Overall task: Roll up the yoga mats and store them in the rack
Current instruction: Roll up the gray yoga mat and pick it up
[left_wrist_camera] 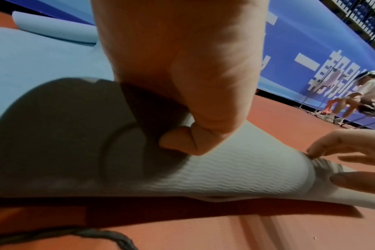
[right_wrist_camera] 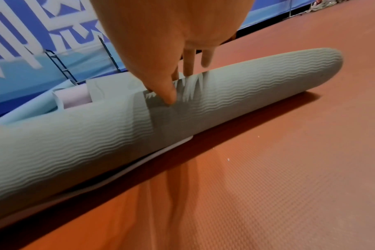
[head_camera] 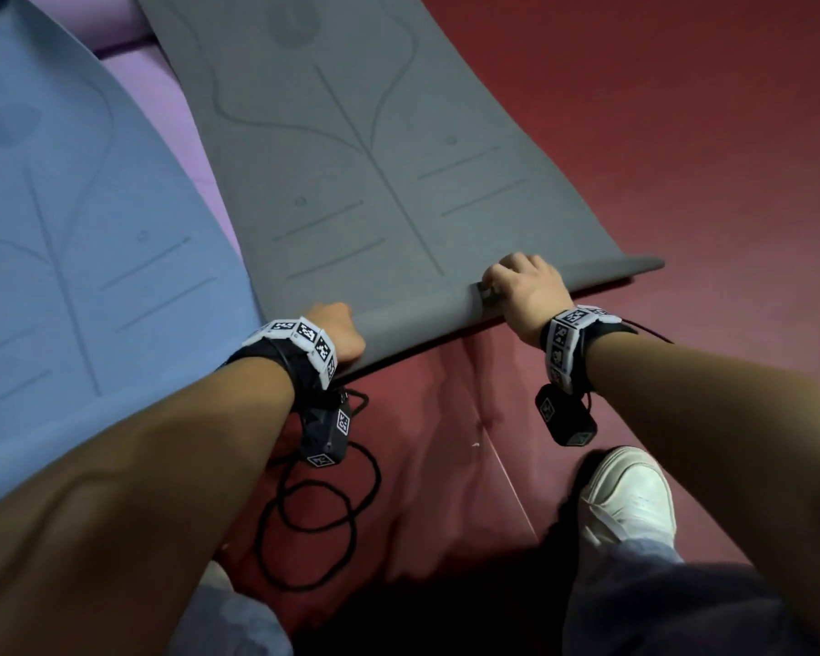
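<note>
A grey yoga mat (head_camera: 351, 158) lies spread on the red floor (head_camera: 682, 111), and its near end is curled into a thin roll (head_camera: 422, 314). My left hand (head_camera: 342, 329) grips the roll at its left end with the fingers curled in. In the left wrist view that left hand (left_wrist_camera: 182, 84) bears on the roll's ribbed outside (left_wrist_camera: 225, 174). Further right, my right hand (head_camera: 526, 286) wraps over the roll. The right wrist view shows this right hand (right_wrist_camera: 165, 42) with fingers over the top of the roll (right_wrist_camera: 257, 84) and the thumb on its near side.
A blue mat (head_camera: 67, 229) lies flat to the left, over a purple mat (head_camera: 162, 101). My white shoe (head_camera: 630, 494) and a looped black cable (head_camera: 323, 513) are on the floor near me. A seated person (left_wrist_camera: 364, 98) is by the blue banner wall (left_wrist_camera: 310, 42). A dark metal frame (right_wrist_camera: 60, 66) stands beyond the mats.
</note>
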